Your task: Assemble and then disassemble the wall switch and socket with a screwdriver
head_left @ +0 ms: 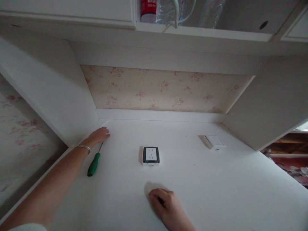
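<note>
A: Left hand (pixel 99 135)?
B: Back left of the counter (pixel 228 192), reaching past the screwdriver (pixel 93 165). Hand hides its tip. Green handle points toward the person, shaft runs up to the fingers.
A: Left grip?
B: Can't tell, fingertips face away. Pale sliver (pixel 105 123) just beyond them, maybe clear plastic; too dim to say.
A: Right hand (pixel 165 203)?
B: Near side of the socket (pixel 151 156), apart from it. Grip narrow, fingers curled in; can't tell whether anything's inside.
A: Socket?
B: Mid-counter, face up, dark frame round a white plate.
A: Others?
B: White box (pixel 215 141) off to the right, well apart from both hands.
A: In the way?
B: Left panel (pixel 55 86) close beside the left arm, right panel (pixel 262 106) opposite. Shelf (pixel 240 16) overhead with a red-labelled bottle (pixel 148 8), clear bottles and a cable (pixel 176 14) hanging over its edge. Floral wallpaper (pixel 144 86) behind.
</note>
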Demonstrator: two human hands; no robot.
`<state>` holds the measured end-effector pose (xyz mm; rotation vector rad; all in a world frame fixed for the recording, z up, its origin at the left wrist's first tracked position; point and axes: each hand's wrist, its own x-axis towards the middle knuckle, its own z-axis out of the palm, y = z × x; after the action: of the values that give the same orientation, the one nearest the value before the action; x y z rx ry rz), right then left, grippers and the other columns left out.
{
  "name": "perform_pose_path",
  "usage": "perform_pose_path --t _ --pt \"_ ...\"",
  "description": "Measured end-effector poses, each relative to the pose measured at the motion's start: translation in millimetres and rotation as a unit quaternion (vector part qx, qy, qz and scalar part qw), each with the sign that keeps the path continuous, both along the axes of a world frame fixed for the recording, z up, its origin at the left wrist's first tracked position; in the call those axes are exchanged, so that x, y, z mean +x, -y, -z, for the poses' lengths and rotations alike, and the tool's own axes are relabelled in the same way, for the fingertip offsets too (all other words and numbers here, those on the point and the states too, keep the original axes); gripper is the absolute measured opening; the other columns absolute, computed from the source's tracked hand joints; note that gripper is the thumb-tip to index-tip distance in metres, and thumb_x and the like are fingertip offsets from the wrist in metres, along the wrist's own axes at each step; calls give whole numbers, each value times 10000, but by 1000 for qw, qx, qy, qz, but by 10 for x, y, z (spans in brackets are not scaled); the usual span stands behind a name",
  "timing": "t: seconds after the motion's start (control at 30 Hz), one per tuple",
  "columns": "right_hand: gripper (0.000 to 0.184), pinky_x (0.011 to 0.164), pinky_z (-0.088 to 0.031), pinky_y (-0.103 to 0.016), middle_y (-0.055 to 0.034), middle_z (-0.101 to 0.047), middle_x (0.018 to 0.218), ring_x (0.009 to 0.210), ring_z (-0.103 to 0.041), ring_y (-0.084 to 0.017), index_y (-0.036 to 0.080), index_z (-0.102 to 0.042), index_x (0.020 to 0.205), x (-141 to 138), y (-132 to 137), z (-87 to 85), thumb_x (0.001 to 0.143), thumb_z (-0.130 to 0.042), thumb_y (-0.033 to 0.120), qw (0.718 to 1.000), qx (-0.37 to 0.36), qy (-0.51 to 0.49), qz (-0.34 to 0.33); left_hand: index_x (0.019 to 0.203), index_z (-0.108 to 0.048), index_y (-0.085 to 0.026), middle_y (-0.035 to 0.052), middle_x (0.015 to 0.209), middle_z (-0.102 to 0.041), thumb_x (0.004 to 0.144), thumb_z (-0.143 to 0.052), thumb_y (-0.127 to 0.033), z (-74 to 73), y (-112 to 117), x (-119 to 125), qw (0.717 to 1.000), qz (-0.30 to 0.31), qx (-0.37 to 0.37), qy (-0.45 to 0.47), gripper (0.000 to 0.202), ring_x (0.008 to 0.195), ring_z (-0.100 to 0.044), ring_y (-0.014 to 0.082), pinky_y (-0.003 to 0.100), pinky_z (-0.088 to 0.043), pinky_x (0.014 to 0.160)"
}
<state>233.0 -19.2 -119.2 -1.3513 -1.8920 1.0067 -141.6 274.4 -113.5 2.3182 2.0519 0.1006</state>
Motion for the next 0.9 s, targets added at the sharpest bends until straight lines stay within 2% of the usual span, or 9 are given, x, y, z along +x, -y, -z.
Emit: perform_pose_path --t 0.1,0.23,0.43,0.53,0.63,0.73,0.8,0.9 --pt "283 603 -392 -235 -24 -648 740 660 -575 -144 201 -665 830 17 -27 20 918 -447 359 1000 -10 -10 9 1142 -587 -66 181 1330 -503 822 -471 -285 49 -152 23 999 0 -24 -24 404 1281 -409 251 296 -314 1031" --pt "297 563 -365 -231 -18 -626 713 621 -536 -131 192 -664 824 40 -52 71 914 -449 376 999 -18 -29 21 1223 -513 -22 207 1323 -496 870 -380 -282 119 -226 101 998 -29 -34 -46 458 1235 -458 260 311 -348 997" --pt "303 539 -324 -225 2 -566 660 591 -474 -112 179 -635 778 79 -42 93 909 -465 394 998 -33 -46 25 1079 -587 -77 193 1159 -582 897 -326 -268 73 -150 257 997 -37 -17 -72 371 1028 -586 276 347 -434 854" --pt "344 524 -296 -226 18 -497 600 570 -433 -103 170 -563 661 100 -21 91 893 -493 415 998 -40 -45 26 1006 -604 -85 190 1096 -598 890 -350 -257 30 -58 352 996 -27 -12 -84 328 946 -611 278 349 -455 786" --pt "352 540 -304 -230 18 -481 605 587 -438 -106 174 -493 611 108 1 74 886 -507 394 998 -32 -52 21 996 -596 -88 178 1067 -601 876 -354 -177 0 73 437 996 -6 -8 -83 285 908 -618 259 332 -457 762" --pt "329 598 -354 -231 -3 -518 687 668 -496 -119 180 -445 596 101 54 2 887 -506 323 996 -5 -82 -16 1034 -566 -85 174 1074 -582 873 -332 -128 -55 229 498 997 4 8 -72 288 894 -617 244 321 -454 755" --pt "275 619 -383 -231 -14 -530 744 712 -523 -127 185 -462 618 86 120 -100 868 -528 281 996 15 -74 -44 1068 -534 -80 181 1100 -559 892 -300 -141 -119 337 538 998 1 28 -61 300 875 -618 241 325 -455 745" --pt "162 618 -417 -240 -32 -543 865 721 -545 -132 198 -544 683 46 251 -373 789 -635 279 991 101 36 -85 1080 -498 -91 182 1119 -543 939 -234 -224 -233 511 633 997 -12 68 -36 328 888 -615 253 344 -461 741"
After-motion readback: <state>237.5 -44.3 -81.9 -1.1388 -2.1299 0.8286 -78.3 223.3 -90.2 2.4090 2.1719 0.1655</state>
